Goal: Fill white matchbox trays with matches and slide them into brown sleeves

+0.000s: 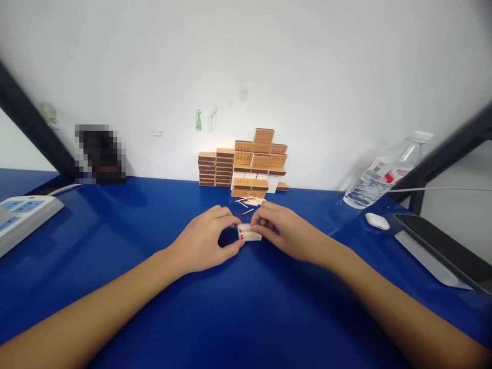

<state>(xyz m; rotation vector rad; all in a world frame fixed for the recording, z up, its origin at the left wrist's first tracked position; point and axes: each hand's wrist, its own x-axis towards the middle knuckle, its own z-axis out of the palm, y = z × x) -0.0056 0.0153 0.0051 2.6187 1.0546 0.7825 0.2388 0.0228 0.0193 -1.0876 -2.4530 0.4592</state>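
Blue tabletop (246,318) beneath my grip | left hand (211,236): thumb and forefinger clamped across one end of the matchbox tray (252,240), seemingly steadying it | right hand (274,225): bent fingers at its other end, cannot tell whether pinching anything | loose matches (254,201) just beyond, stacked matchboxes (261,161) behind them

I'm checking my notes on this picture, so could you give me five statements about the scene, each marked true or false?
1. The left hand has its fingers at the small white tray. True.
2. The tray is empty. False: red-tipped matches lie in it.
3. Loose matches lie on the blue table near the stacked matchboxes. True.
4. Only one hand is at the tray. False: the right hand is there too.
5. The clear bottle is to the right of the stacked matchboxes. True.
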